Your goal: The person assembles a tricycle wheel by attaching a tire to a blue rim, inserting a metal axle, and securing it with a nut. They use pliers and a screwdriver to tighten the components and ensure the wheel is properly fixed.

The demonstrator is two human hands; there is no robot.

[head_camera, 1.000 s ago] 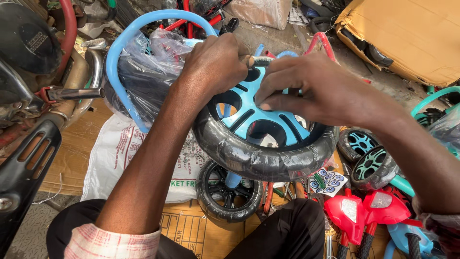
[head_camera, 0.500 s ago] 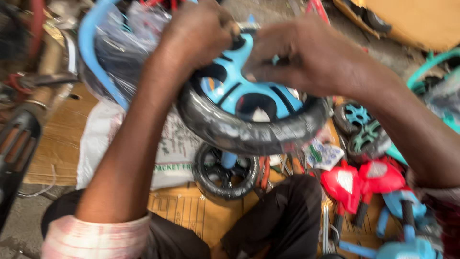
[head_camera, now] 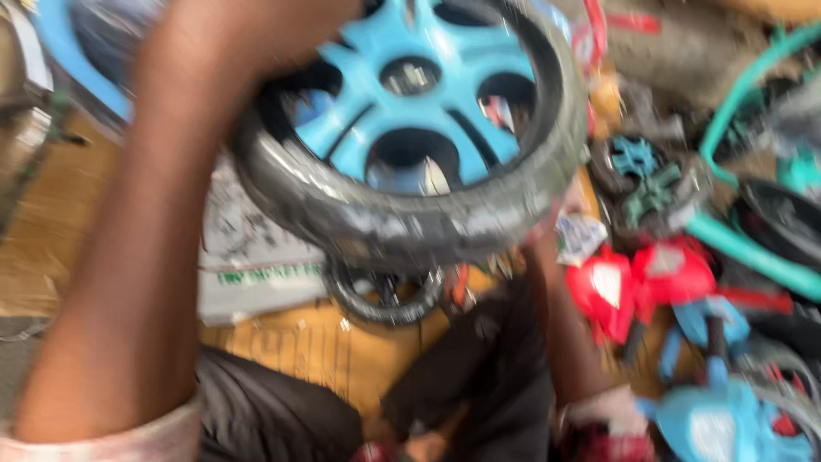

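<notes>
Blur covers most of the picture, so many small things are hard to make out. The big wheel (head_camera: 410, 128) fills the top middle. It has a black tyre and a light blue middle with round holes. It is held up above the person's lap and tilts toward the camera.

The left hand (head_camera: 256, 30) is at the top edge, up against the wheel's left rim. Most of it is cut off and smeared, so I cannot tell if it is closed on the wheel or just lying on it. Its arm runs down to the bottom left corner, ending at a pale sleeve (head_camera: 128, 441).

The right hand cannot be seen. Only a bit of that arm (head_camera: 564, 334) shows, going up behind the wheel's lower right side, so I cannot tell what that hand does.

Under the big wheel a small black wheel (head_camera: 380, 295) peeks out, half hidden. A white sack (head_camera: 248, 257) lies on brown cardboard (head_camera: 325, 346) to the left. On the right lie red plastic parts (head_camera: 637, 287), blue parts (head_camera: 723, 423), a teal tube (head_camera: 753, 257) and another small wheel (head_camera: 646, 180), all fuzzy.
</notes>
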